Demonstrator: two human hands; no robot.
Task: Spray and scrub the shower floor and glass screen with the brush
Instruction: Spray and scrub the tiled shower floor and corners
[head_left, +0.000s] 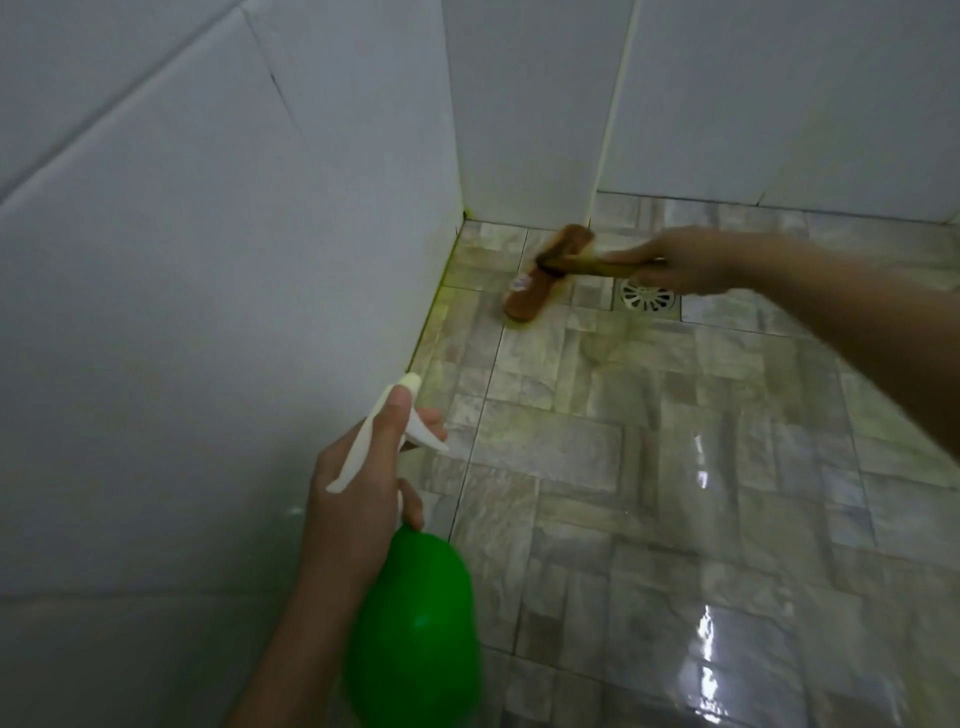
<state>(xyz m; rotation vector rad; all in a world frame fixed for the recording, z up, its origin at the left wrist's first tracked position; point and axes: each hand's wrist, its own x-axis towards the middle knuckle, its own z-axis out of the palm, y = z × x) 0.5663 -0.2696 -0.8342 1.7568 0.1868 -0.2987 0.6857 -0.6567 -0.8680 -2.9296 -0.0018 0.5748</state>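
1. The spray bottle (415, 623) is showing a bright green body and a white trigger head.
2. The brush (535, 291) is showing a reddish-brown head and a yellowish-brown handle.
3. The floor tiles (623, 519) are displaying grey-beige marbled blocks with dark grout lines.
4. The wall tiles (182, 260) are appearing plain white.

Left hand (358, 483) and right hand (685, 262) are bare, forearms (852, 322) likewise.

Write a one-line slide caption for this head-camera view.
Right hand works a brush on the shower floor near the drain; left hand holds a green spray bottle.
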